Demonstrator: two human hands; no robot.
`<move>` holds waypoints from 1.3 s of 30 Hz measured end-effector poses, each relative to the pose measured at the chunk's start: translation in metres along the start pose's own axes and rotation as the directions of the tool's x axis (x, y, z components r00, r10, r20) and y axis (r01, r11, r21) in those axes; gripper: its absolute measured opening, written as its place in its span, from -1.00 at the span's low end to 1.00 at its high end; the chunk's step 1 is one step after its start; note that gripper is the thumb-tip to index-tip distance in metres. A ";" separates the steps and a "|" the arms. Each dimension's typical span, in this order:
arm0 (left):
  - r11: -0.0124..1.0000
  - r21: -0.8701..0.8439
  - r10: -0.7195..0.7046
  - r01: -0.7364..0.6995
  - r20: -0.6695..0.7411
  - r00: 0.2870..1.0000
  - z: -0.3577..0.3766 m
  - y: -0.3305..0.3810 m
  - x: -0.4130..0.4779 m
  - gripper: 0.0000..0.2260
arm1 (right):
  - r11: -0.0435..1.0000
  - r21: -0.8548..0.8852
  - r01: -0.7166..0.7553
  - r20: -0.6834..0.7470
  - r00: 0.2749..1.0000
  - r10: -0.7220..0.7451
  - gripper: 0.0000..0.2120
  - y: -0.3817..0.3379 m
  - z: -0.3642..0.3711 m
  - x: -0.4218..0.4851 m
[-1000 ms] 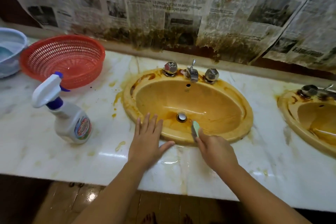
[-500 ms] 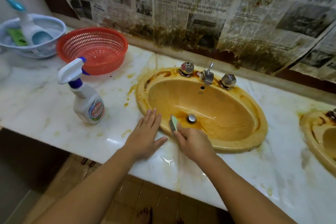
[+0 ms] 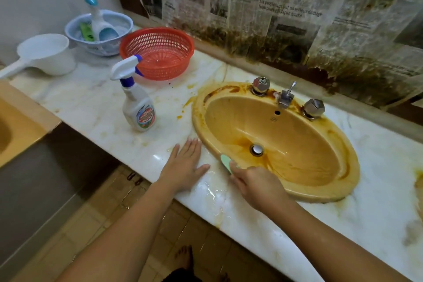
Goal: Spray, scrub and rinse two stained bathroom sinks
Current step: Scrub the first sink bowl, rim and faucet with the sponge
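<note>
A yellow oval sink (image 3: 297, 135) streaked with brown stains is set in the white marble counter (image 3: 96, 107). My right hand (image 3: 258, 185) grips a pale green scrubber (image 3: 226, 163) and holds it against the sink's near left rim. Flat on the counter just left of the rim lies my left hand (image 3: 184, 165), fingers spread. A white spray bottle (image 3: 137, 103) with a blue trigger stands upright to the left of the sink. The second sink (image 3: 420, 183) shows only as a stained edge at the far right.
A red plastic basket (image 3: 158, 52) sits behind the bottle. Further left are a pale blue basin (image 3: 96, 30) holding a blue-capped bottle and a white dipper (image 3: 43, 55). The tap (image 3: 286, 96) and two knobs stand at the sink's back. Stained newspaper (image 3: 286, 14) covers the wall.
The view has swung left, so the second sink has almost left the frame and the basin and dipper have appeared. My right hand with the scrubber has worked leftward along the near rim.
</note>
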State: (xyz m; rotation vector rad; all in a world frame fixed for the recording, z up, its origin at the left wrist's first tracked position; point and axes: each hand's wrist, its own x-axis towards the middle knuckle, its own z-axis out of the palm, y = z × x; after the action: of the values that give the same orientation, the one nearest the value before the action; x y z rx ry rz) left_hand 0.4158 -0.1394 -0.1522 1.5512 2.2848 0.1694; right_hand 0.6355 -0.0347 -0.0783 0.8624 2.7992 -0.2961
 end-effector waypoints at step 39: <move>0.942 -0.097 0.315 -0.323 -0.084 0.945 -0.043 -0.081 0.092 -0.35 | 0.865 0.235 -0.443 -0.335 0.799 0.500 -0.61 -0.082 0.022 0.050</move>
State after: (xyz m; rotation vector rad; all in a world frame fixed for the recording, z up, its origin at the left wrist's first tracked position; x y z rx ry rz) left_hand 0.2998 -0.0814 -0.1585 1.8729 2.0176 0.4316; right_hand 0.5514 -0.0798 -0.1008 1.7943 2.7789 -0.2717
